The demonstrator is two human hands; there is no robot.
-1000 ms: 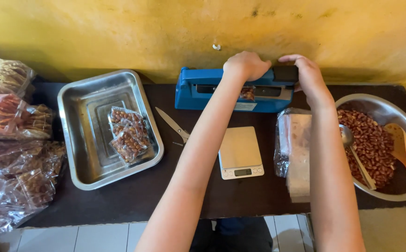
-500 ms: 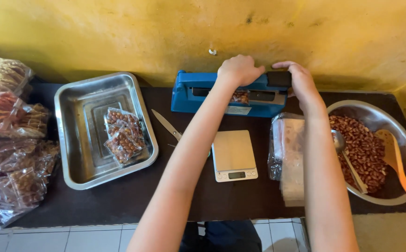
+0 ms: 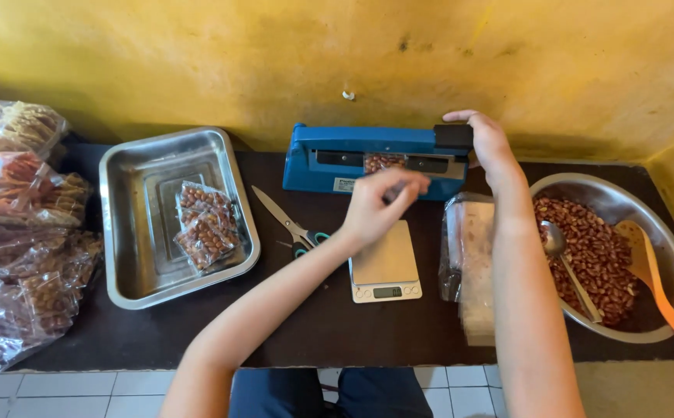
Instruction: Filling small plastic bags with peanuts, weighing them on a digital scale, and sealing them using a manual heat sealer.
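Looking down from the head cam, nearest thing is the dark table (image 3: 198,340) edge with both forearms reaching over it. A bit further in sits a small scale (image 3: 386,270), and the left hand (image 3: 376,205) hovers just above its far edge, fingers curled loosely together with nothing in them that I can make out. It's just short of the sealer, not touching it.

Right of the scale there's a stack of clear bags (image 3: 472,263) lying flat, and beside that a steel bowl (image 3: 666,232) full of peanuts (image 3: 592,255), with a metal spoon (image 3: 565,267) and an orange spatula (image 3: 658,282) resting in it. Left of the scale are scissors (image 3: 287,220), then a steel tray (image 3: 132,232) holding a few sealed peanut packs (image 3: 204,224). At the far left edge is a heap of filled snack bags (image 3: 20,232).

Further back, against the yellow wall (image 3: 275,54), stands the blue sealer (image 3: 372,159). A peanut pouch (image 3: 383,162) lies in its slot, the nuts showing through about midway along the bar. The right hand (image 3: 488,143) rests on the sealer's black handle end, fingers draped over the top and wrapped loosely on it, so the pouch sits off to that hand's left, well clear of the fingers and straight beyond the left hand.
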